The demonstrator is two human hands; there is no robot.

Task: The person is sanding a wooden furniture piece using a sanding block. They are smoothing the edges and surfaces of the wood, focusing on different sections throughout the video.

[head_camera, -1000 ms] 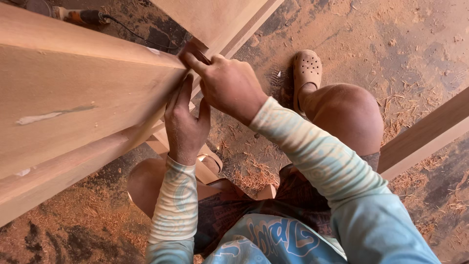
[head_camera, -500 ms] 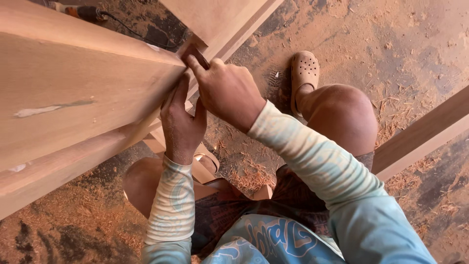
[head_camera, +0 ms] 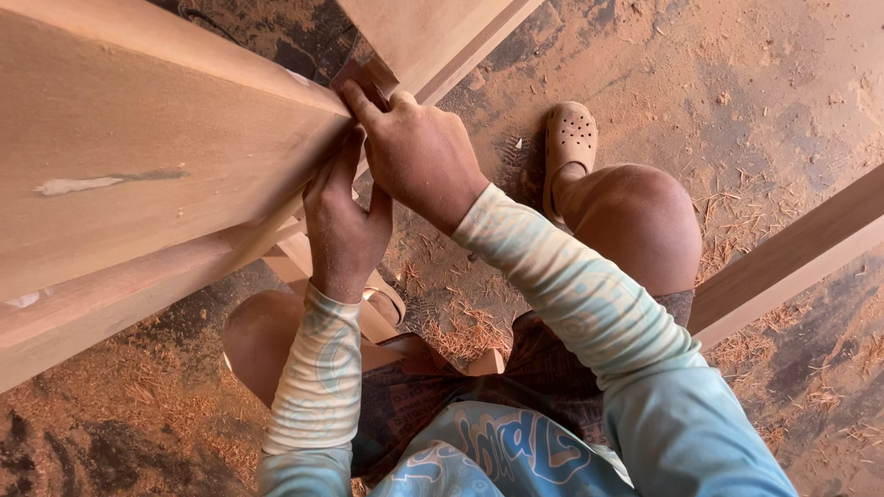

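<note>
A large pale wooden panel (head_camera: 138, 166) fills the upper left, with a streak of white filler on its face. My right hand (head_camera: 419, 152) is at the panel's end corner, fingers closed on a small reddish-brown piece, probably sandpaper (head_camera: 359, 78), pressed onto the wood. Just below it, my left hand (head_camera: 345, 225) lies with fingers stretched flat against the panel's end edge, holding nothing. Both arms wear pale patterned sleeves. What lies under the right palm is hidden.
I squat on a dirt floor (head_camera: 755, 83) strewn with sawdust and shavings. My bare knees and a tan perforated clog (head_camera: 569, 138) are below the hands. A second wooden board (head_camera: 433, 32) angles off at the top; a timber rail (head_camera: 792, 253) crosses at right.
Both hands stay at the panel's end corner; the right hand has shifted only slightly along the edge. The view has moved a little.
</note>
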